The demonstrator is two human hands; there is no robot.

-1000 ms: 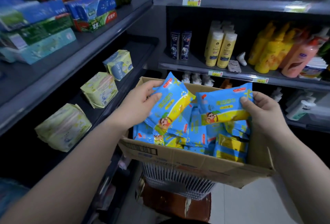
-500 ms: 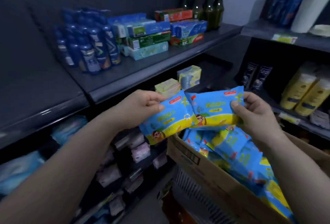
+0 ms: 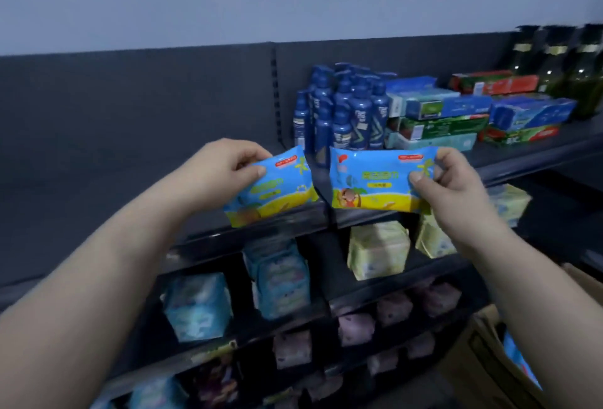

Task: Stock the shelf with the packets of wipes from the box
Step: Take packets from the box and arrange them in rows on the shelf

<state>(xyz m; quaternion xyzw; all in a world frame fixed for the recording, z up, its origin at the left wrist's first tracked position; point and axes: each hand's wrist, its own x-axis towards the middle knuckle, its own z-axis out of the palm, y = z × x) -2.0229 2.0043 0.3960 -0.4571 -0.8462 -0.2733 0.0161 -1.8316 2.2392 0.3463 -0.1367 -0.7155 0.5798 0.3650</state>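
Two packets of wipes are out of the box [image 3: 483, 363], one per hand, and both hang in the air just in front of the top shelf [image 3: 114, 186], not yet set down. The left hand [image 3: 225, 170] pinches the left packet [image 3: 274, 191] by its upper left corner, thumb on the printed face and fingers curled behind. The right hand [image 3: 456, 186] pinches the right packet [image 3: 375, 180] the same way at its upper right corner. Gripping by the outer corners likely keeps the fronts facing out and the packets upright, so they can be stood side by side. The left one tilts down to the left while the right one sits nearly level, with a narrow gap between them. They hover before the bare stretch of shelf left of the blue bottles [image 3: 346, 111], which looks like the intended spot. Those bottles crowd together too tightly for an exact count. Beside them lie stacked cartons [image 3: 440, 115], and three dark bottles [image 3: 561, 59] stand at the far right. One level below I count three pale yellow packs [image 3: 378, 248], and a level lower two light blue packs [image 3: 199, 307]. The box sits low at the right, with a sliver of blue showing inside, so more stock probably remains
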